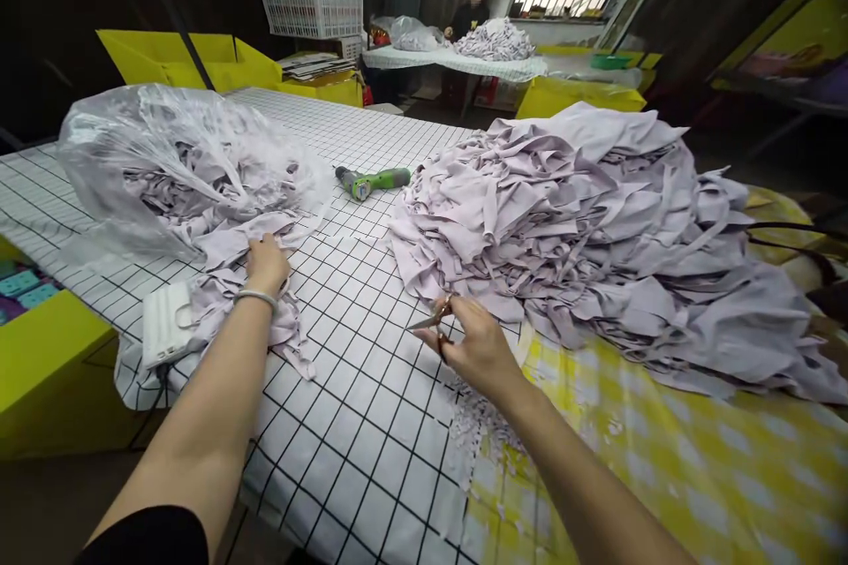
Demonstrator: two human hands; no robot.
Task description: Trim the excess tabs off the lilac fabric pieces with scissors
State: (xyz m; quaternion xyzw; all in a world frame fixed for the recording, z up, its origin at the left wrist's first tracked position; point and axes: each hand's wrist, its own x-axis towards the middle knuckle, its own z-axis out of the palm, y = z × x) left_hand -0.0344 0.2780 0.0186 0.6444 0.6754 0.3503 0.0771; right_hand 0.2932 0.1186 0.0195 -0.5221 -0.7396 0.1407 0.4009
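Note:
My right hand [480, 349] holds a small pair of scissors [427, 322], its fingers through the handles and the blades pointing left over the gridded cloth. To the left, my left hand [267, 265] has its fingers curled down on a pale lilac fabric piece [231, 243] at the mouth of a clear plastic bag [106, 141]. Similar cut pieces fill the bag and spill out below my left wrist. A large heap of lilac fabric pieces [530, 194] lies just beyond my right hand. Small fabric trimmings [480, 424] are scattered below that hand.
A green cordless tool [374, 181] lies between bag and heap. At the table's left edge is a white pleated pack [165, 322]. Yellow checked cloth [649, 459] covers the near right. Yellow bins [53, 371] flank the table; a person [473, 9] is at a far table.

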